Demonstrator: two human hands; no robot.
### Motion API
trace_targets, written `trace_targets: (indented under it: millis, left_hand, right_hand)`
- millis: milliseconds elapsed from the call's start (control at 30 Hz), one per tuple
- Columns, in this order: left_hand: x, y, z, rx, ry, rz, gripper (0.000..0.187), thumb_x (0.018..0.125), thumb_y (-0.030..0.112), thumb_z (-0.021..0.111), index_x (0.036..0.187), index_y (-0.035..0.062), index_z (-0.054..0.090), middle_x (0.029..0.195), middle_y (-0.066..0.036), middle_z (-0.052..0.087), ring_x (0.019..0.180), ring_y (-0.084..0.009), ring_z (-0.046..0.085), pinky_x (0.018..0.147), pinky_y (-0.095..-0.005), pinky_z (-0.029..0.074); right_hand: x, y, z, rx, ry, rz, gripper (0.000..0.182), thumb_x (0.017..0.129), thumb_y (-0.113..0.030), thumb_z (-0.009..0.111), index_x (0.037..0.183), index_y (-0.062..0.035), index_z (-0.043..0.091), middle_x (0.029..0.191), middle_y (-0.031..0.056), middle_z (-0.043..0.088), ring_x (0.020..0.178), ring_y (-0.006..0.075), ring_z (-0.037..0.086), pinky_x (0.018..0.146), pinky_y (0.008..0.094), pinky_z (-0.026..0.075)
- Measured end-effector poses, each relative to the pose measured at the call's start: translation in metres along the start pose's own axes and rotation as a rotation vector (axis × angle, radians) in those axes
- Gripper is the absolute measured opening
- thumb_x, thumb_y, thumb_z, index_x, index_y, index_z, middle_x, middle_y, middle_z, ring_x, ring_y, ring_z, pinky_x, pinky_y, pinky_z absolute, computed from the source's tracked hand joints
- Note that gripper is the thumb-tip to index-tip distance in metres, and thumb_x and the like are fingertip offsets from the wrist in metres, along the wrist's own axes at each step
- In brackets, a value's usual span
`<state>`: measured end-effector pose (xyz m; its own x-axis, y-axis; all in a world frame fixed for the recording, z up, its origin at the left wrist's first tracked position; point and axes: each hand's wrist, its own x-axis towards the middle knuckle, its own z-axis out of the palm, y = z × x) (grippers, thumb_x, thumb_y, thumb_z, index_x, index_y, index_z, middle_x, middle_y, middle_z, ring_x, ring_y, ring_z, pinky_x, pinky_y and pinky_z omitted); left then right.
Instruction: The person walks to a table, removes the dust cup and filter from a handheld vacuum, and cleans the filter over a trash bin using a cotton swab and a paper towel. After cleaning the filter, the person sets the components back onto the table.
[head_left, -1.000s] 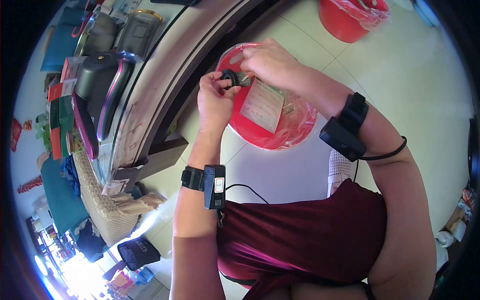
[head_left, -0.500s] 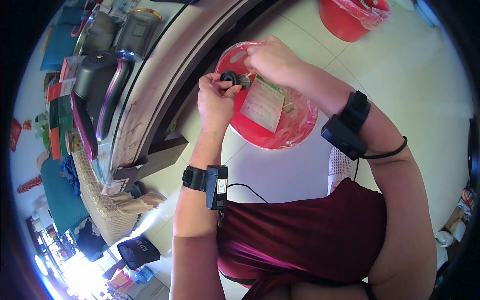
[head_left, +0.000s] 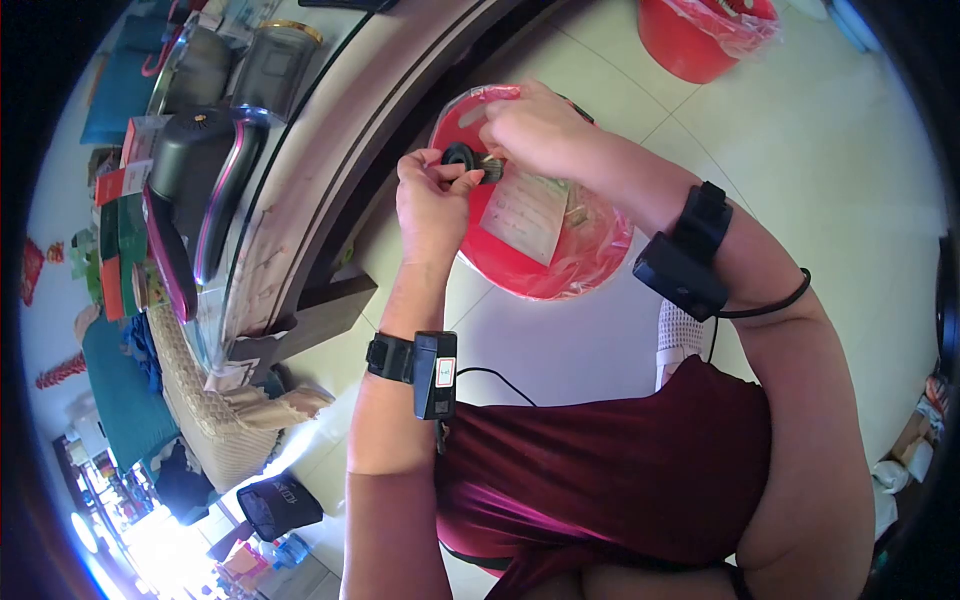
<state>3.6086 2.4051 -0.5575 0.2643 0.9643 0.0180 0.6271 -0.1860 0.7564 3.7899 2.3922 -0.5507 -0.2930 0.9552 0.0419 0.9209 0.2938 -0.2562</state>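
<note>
Above a red bin (head_left: 505, 278) lined with clear plastic, my left hand (head_left: 432, 205) pinches a small part between thumb and fingers. The part has a black round cap (head_left: 458, 156) and a ridged greyish cylinder (head_left: 489, 168). My right hand (head_left: 540, 128) is closed just beside it, with its fingertips turned down toward the cylinder. A thin pale stick (head_left: 491, 158) shows below these fingertips, touching or very near the ridges. Inside the bin lies a printed paper sheet (head_left: 522, 220), with crumpled clear plastic (head_left: 597, 235) to its right.
A glass-topped cabinet (head_left: 300, 170) runs along the left, carrying a dark handheld appliance (head_left: 200, 150) and a clear canister (head_left: 275, 65). Another lined red bin (head_left: 690, 45) stands on the tiled floor at the upper right. Cabled black devices are strapped to both my forearms.
My right hand has shifted slightly left and the pale stick moved with it along the ridged cylinder. My left hand stays nearly still with the part.
</note>
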Motion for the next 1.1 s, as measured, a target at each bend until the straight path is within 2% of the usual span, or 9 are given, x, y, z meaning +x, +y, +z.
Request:
trace_targets:
  millis: [133, 233, 333, 500, 600, 733, 900, 1000, 1100]
  left_hand:
    - [0.000, -0.002, -0.001, 0.008, -0.004, -0.003, 0.052, 0.074, 0.008, 0.079, 0.109, -0.0036, 0.043, 0.082, -0.013, 0.069, 0.075, -0.0210, 0.067, 0.071, -0.0297, 0.052]
    - [0.000, 0.002, -0.002, 0.063, 0.009, -0.005, 0.052, 0.074, 0.009, 0.079, 0.109, -0.0035, 0.043, 0.082, -0.013, 0.069, 0.076, -0.0216, 0.068, 0.072, -0.0300, 0.052]
    - [0.000, 0.003, -0.001, 0.042, 0.007, -0.015, 0.052, 0.073, 0.009, 0.079, 0.109, -0.0033, 0.043, 0.082, -0.013, 0.069, 0.076, -0.0224, 0.068, 0.072, -0.0304, 0.052]
    - [-0.003, 0.003, 0.000, 0.075, 0.011, 0.008, 0.052, 0.073, 0.009, 0.079, 0.108, -0.0028, 0.043, 0.082, -0.012, 0.069, 0.075, -0.0227, 0.068, 0.072, -0.0303, 0.052]
    - [-0.001, 0.005, -0.001, 0.043, 0.002, 0.012, 0.050, 0.076, 0.010, 0.078, 0.109, -0.0026, 0.042, 0.085, -0.013, 0.069, 0.076, -0.0153, 0.065, 0.071, -0.0264, 0.050]
    - [-0.004, 0.005, 0.000, 0.095, -0.003, 0.010, 0.051, 0.077, 0.014, 0.079, 0.108, -0.0031, 0.043, 0.083, -0.013, 0.070, 0.074, -0.0156, 0.065, 0.069, -0.0273, 0.050]
    - [-0.001, 0.008, -0.003, 0.092, 0.036, -0.026, 0.048, 0.076, 0.015, 0.078, 0.106, -0.0018, 0.045, 0.079, -0.011, 0.069, 0.069, -0.0201, 0.066, 0.068, -0.0297, 0.051]
    - [-0.001, 0.007, -0.005, 0.098, 0.038, -0.029, 0.045, 0.078, 0.014, 0.077, 0.106, -0.0023, 0.046, 0.079, -0.011, 0.069, 0.069, -0.0182, 0.066, 0.067, -0.0291, 0.051]
    - [-0.001, 0.001, -0.003, -0.048, 0.007, -0.014, 0.044, 0.079, 0.010, 0.076, 0.108, -0.0029, 0.046, 0.081, -0.010, 0.069, 0.069, -0.0157, 0.064, 0.068, -0.0283, 0.050]
  right_hand:
    - [-0.003, 0.006, -0.002, -0.036, -0.094, 0.032, 0.010, 0.079, -0.017, 0.060, 0.082, -0.0149, 0.069, 0.087, 0.0043, 0.063, 0.090, 0.0243, 0.060, 0.087, 0.0384, 0.040]
    - [0.003, 0.002, -0.001, 0.026, -0.018, -0.026, 0.011, 0.079, -0.017, 0.059, 0.083, -0.0147, 0.069, 0.088, 0.0042, 0.064, 0.089, 0.0239, 0.060, 0.087, 0.0379, 0.040]
    - [0.004, 0.004, 0.007, -0.076, -0.046, -0.007, 0.011, 0.079, -0.017, 0.058, 0.082, -0.0143, 0.069, 0.087, 0.0042, 0.064, 0.087, 0.0228, 0.060, 0.086, 0.0383, 0.040]
    - [-0.002, 0.002, -0.002, 0.000, -0.022, 0.004, 0.012, 0.079, -0.018, 0.058, 0.081, -0.0137, 0.069, 0.087, 0.0045, 0.064, 0.088, 0.0223, 0.061, 0.085, 0.0389, 0.040]
    - [0.000, 0.002, 0.004, -0.002, -0.010, -0.018, 0.011, 0.078, -0.016, 0.057, 0.079, -0.0135, 0.069, 0.086, 0.0049, 0.064, 0.089, 0.0228, 0.062, 0.083, 0.0395, 0.041]
    - [-0.002, 0.004, 0.001, -0.116, -0.040, 0.013, 0.011, 0.078, -0.015, 0.057, 0.078, -0.0133, 0.068, 0.086, 0.0054, 0.064, 0.090, 0.0227, 0.062, 0.082, 0.0402, 0.042]
    - [0.000, -0.004, -0.002, -0.034, 0.052, -0.040, 0.010, 0.077, -0.016, 0.058, 0.078, -0.0129, 0.068, 0.086, 0.0049, 0.064, 0.087, 0.0220, 0.062, 0.083, 0.0395, 0.041]
    - [-0.002, -0.003, 0.002, -0.015, 0.073, -0.047, 0.010, 0.078, -0.016, 0.059, 0.079, -0.0125, 0.068, 0.088, 0.0044, 0.064, 0.085, 0.0223, 0.060, 0.084, 0.0392, 0.041]
    - [-0.002, -0.004, -0.002, 0.038, 0.065, -0.034, 0.010, 0.080, -0.016, 0.058, 0.080, -0.0126, 0.068, 0.088, 0.0044, 0.063, 0.085, 0.0236, 0.058, 0.085, 0.0391, 0.040]
